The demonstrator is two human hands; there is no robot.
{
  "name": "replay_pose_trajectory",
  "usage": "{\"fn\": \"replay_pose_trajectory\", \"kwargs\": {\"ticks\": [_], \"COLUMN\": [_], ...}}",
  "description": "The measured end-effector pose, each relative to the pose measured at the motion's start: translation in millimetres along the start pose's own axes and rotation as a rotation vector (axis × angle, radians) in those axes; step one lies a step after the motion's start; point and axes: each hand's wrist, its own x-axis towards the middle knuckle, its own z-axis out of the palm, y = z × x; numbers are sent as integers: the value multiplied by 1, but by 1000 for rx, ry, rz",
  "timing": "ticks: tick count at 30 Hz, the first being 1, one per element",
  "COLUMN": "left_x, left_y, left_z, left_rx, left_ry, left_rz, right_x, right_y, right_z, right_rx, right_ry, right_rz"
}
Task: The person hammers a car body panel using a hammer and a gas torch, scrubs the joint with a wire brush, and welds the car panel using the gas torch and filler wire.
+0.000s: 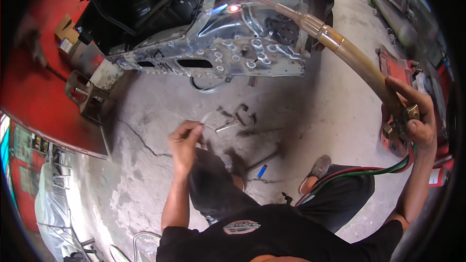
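Note:
My right hand (420, 116) is wrapped round the valve end of a brass gas welding torch (357, 56). Its thin curved tip reaches a bare-metal car body panel (233, 31), where a small blue-white flame (221, 8) and a glowing orange spot (234, 8) show. Red and green hoses (359, 171) run from the torch's back end across my leg. My left hand (187, 140) is pinched on a thin pale strip or rod (206, 117), blurred and held over the floor, apart from the panel.
Locking clamp pliers (236, 118) and a small blue cylinder (262, 171) lie on the concrete floor near my feet. A red panel (53, 106) stands at left with a rusty metal bracket (85, 94). Red equipment (395, 68) is at right.

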Motion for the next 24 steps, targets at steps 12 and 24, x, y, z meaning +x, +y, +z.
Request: {"fn": "replay_pose_trajectory", "kwargs": {"ticks": [12, 24], "left_x": [76, 129], "left_y": [60, 83], "left_z": [11, 29], "left_rx": [91, 298], "left_ry": [277, 253], "left_rz": [416, 520], "right_x": [5, 39], "right_y": [55, 58], "right_z": [-1, 0], "right_rx": [143, 143], "right_ry": [-4, 40], "right_rz": [87, 80]}}
